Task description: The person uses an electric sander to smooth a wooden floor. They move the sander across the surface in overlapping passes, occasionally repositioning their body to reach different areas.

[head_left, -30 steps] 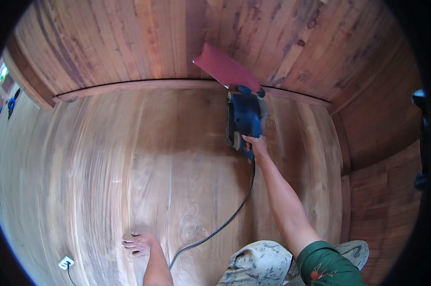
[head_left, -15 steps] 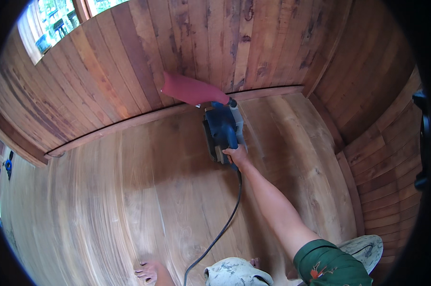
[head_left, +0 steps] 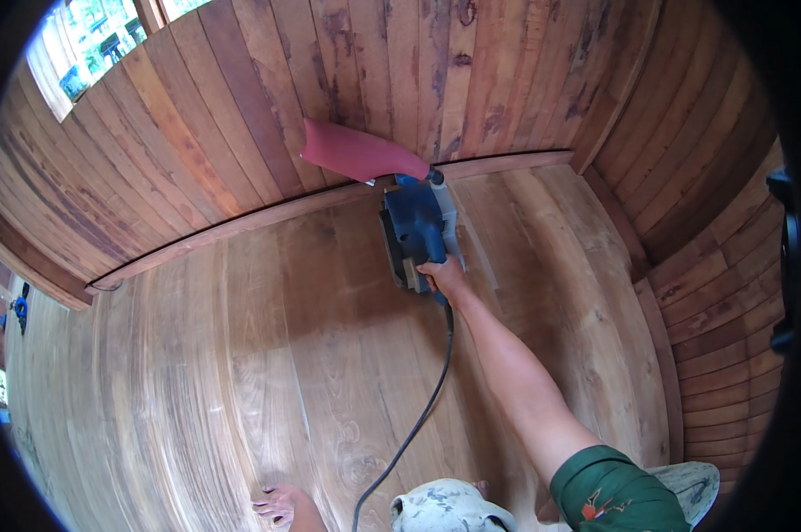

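Observation:
My right hand (head_left: pixel 444 274) is wrapped round the handle of a blue belt sander (head_left: pixel 409 213), which sits on the wooden floor (head_left: pixel 303 319) close to the skirting of the far wall. A red dust bag (head_left: pixel 360 151) sticks out leftward from the sander's far end, against the wall boards. A dark cord (head_left: pixel 418 417) runs back from the handle toward the lower edge. My left hand (head_left: pixel 276 504) is low in the picture, fingers spread on the floor with nothing held.
Plank walls (head_left: pixel 524 71) close off the far and right sides, with a skirting board (head_left: pixel 214 235) along the floor. A window (head_left: pixel 94 49) is at upper left. A small blue and black object (head_left: pixel 20 315) lies at the far left. My clothed knee (head_left: pixel 445 510) shows below.
The view has shifted, bringing the window in. The sander now appears further left, its bag lying flatter; it nudged slightly up and right over the last half second. My grip is unchanged.

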Tool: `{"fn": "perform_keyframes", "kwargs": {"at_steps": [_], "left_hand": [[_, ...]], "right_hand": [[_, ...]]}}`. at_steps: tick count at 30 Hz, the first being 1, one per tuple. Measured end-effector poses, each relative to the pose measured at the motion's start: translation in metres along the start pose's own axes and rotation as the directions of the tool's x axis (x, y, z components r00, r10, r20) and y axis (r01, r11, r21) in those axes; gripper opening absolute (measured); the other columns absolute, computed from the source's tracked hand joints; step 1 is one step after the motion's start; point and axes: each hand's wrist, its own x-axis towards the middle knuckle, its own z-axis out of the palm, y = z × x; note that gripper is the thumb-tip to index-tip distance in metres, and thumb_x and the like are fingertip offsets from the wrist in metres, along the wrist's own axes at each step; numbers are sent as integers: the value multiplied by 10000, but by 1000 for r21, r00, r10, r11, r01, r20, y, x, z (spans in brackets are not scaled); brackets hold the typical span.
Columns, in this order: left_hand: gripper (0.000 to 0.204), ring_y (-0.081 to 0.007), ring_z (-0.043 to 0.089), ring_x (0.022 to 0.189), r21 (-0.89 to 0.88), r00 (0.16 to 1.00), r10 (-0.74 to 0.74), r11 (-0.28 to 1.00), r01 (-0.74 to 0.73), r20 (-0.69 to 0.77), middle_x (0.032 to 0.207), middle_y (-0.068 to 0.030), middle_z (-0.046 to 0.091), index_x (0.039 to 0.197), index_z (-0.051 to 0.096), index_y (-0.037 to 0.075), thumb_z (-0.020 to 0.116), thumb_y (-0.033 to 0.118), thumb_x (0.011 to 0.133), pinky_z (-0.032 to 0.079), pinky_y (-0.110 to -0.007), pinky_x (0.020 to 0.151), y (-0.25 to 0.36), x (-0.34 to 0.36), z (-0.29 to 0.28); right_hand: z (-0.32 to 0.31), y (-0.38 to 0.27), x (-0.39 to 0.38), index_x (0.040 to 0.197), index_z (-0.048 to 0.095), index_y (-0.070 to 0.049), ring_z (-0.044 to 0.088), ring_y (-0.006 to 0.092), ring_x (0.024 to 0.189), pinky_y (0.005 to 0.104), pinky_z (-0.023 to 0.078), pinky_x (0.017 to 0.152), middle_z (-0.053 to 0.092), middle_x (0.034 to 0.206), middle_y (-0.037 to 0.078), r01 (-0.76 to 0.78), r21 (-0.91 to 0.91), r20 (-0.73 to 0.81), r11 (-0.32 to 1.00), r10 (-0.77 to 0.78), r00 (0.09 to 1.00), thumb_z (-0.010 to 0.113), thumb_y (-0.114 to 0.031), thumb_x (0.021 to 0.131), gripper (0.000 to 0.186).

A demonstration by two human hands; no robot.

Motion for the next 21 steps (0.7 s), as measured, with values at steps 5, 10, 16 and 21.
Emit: {"fn": "perform_keyframes", "kwargs": {"at_steps": [5,10,16,21], "left_hand": [[613,-231,404,1499,-4,1000,-12,1000,12,3,1619,-54,430,1598,393,160,423,475,1073,332,-562,1152,-5,1,3],[614,-229,408,1495,32,993,-102,994,103,-52,1617,-52,432,1598,393,163,425,477,1071,334,-559,1149,-12,2,2],[616,-227,413,1490,67,991,-130,990,128,25,1615,-50,435,1598,394,166,428,479,1069,338,-557,1146,-4,-9,-31],[617,-226,418,1486,18,997,-80,997,80,19,1613,-48,437,1598,394,168,430,481,1067,340,-555,1143,-1,-13,-46]], "right_hand": [[6,4,5,692,617,-43,528,171,450,352,400,463,586,575,45,26,-24,-2,999,-26,1000,766,-132,849,234],[19,6,15,728,638,-55,527,144,453,332,398,456,594,585,29,8,4,-8,1000,-8,1000,797,-161,859,231],[28,5,22,743,641,-65,524,135,456,325,396,447,572,579,13,9,-20,-51,1000,-10,999,810,-171,859,230],[24,0,21,741,634,-65,521,135,455,331,394,446,565,575,10,47,-17,-48,999,-48,998,799,-172,859,230]]}}
